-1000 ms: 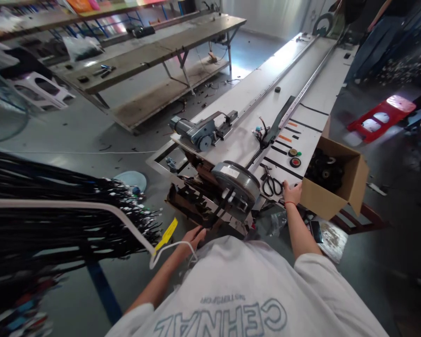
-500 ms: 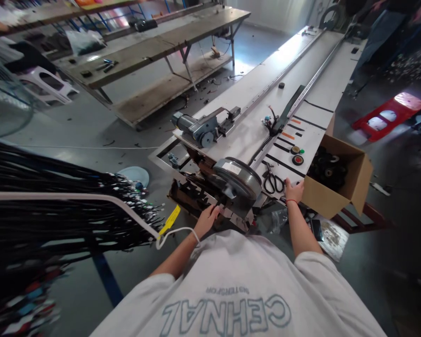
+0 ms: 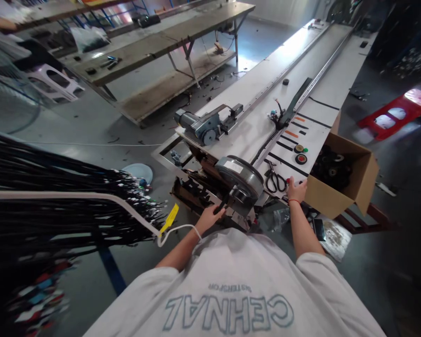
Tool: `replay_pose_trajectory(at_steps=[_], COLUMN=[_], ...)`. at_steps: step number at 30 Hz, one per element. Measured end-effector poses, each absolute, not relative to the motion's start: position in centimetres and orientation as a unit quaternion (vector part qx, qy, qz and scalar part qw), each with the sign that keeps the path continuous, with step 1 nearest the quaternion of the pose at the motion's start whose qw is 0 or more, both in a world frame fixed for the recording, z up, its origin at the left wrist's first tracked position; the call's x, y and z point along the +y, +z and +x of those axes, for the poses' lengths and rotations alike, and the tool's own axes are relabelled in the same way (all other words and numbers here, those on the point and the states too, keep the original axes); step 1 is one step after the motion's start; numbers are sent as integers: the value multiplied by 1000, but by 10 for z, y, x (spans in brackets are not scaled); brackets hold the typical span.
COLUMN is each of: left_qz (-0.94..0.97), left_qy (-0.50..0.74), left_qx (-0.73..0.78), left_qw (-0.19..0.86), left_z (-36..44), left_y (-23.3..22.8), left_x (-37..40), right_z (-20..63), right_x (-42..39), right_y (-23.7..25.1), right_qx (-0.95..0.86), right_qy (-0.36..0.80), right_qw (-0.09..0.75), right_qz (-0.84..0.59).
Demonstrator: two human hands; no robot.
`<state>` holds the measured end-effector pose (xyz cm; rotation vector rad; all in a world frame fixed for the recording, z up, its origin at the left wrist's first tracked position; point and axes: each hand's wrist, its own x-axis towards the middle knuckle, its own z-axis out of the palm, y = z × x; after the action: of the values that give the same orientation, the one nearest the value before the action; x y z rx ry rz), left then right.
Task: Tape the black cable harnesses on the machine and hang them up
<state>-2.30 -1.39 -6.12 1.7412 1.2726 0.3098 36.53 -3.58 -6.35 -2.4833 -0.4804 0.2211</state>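
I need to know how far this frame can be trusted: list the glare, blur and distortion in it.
Head view: strong wide-angle bend, the long white table fanning toward the top right; window glare washes out its far end and the red stool; the bundle of black cables smears with blur at the left edge; the left hand, right hand and scissors stay fairly sharp.

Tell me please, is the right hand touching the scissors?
Apart. The head view shows white table surface between the right hand and the scissors.

Matt metal drum (image 3: 243, 175), brown cardboard box (image 3: 328, 199)
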Motion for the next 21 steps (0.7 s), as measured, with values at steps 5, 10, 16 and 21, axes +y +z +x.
replay_pose_trajectory(at_steps=[5, 10, 16, 21], left_qz=[695, 667, 679, 659], left_qy=[79, 101, 149, 193], left_qx=[546, 563, 541, 533], left_qw=[461, 477, 473, 494], left_z=[-48, -51, -30, -16], left_y=[-76, -64, -43, -36], left_x=[-26, -36, -34, -26], right_z=[367, 367, 366, 364], right_x=[-35, -35, -34, -35], right_y=[-64, -61, -61, -51], right_qx=[-181, -177, -178, -177], right_qy=[89, 100, 100, 114], right_qw=[298, 289, 285, 288], right_qz=[-933, -936, -936, -934])
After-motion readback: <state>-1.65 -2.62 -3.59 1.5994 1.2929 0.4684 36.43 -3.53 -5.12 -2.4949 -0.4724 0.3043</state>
